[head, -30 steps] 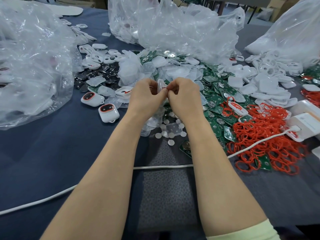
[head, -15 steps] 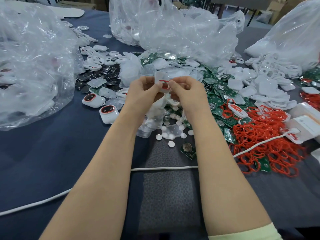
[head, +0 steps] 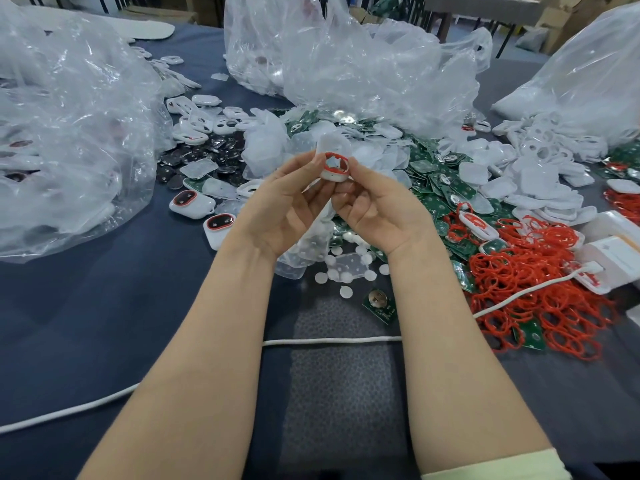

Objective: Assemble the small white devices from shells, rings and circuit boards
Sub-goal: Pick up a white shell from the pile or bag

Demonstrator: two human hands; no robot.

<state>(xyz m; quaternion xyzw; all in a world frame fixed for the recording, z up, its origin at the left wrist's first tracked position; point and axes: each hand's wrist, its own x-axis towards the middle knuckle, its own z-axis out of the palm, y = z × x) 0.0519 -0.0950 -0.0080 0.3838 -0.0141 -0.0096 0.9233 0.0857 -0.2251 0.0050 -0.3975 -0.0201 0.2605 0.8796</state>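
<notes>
Shell: white shell [head: 334, 175] with a red ring [head: 327, 160] in its opening, held above the table between both hands.
Facing: ringed opening towards the camera; long axis roughly left to right.
Left hand [head: 282, 209]: fingertips pinch the shell's left edge.
Right hand [head: 381, 211]: fingertips pinch its right edge.
Surface: dark blue table [head: 86, 306] strewn with green circuit boards [head: 450, 192], loose red rings [head: 540, 271] and clear plastic bags [head: 69, 133]; a white cable [head: 329, 340] crosses the front.
Room: cardboard boxes [head: 561, 26] beyond the table.
Unclear: what sits inside the ring; fingers hide the shell's underside.
</notes>
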